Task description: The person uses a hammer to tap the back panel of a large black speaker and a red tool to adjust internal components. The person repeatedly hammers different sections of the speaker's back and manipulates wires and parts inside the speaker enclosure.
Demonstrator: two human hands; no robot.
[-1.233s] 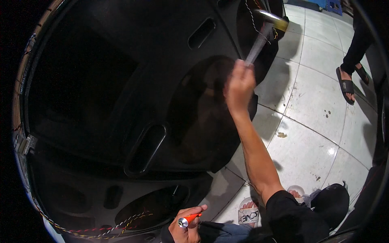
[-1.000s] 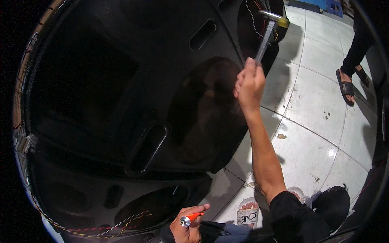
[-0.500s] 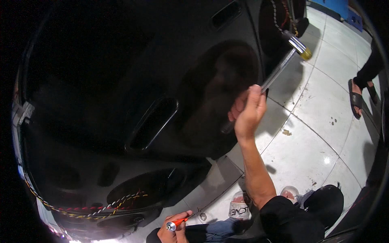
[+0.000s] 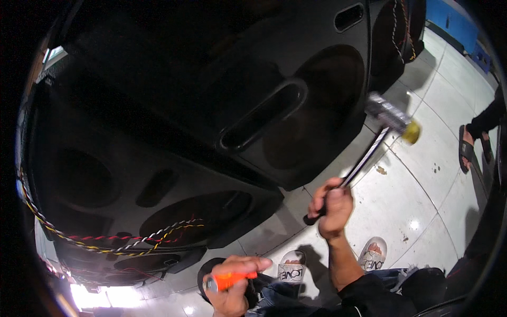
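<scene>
My right hand (image 4: 336, 207) is wrapped round the black grip of a mallet (image 4: 367, 153), raised over the floor. The mallet has a silver shaft and a blurred metal head with a yellow face at one end. Low in the view, my left hand (image 4: 232, 288) is closed around an orange-handled tool (image 4: 231, 280) with a round metal end; its working end is hidden, so its exact kind cannot be told. Large black cabinets (image 4: 185, 79), with slot-shaped recesses and round dark panels, stand to the left of both hands. Neither hand touches them.
Twisted red, white and yellow wires (image 4: 134, 248) run along the near cabinet, with more wires (image 4: 396, 31) at the far one. Pale floor tiles (image 4: 417, 174) spread to the right, where another person's sandalled foot (image 4: 466, 149) stands. A blue object (image 4: 449, 18) is at the far right.
My right hand has come down and nearer with the mallet. The left hand has risen slightly with the orange-handled tool. The whole view has shifted, showing more of the near cabinets.
</scene>
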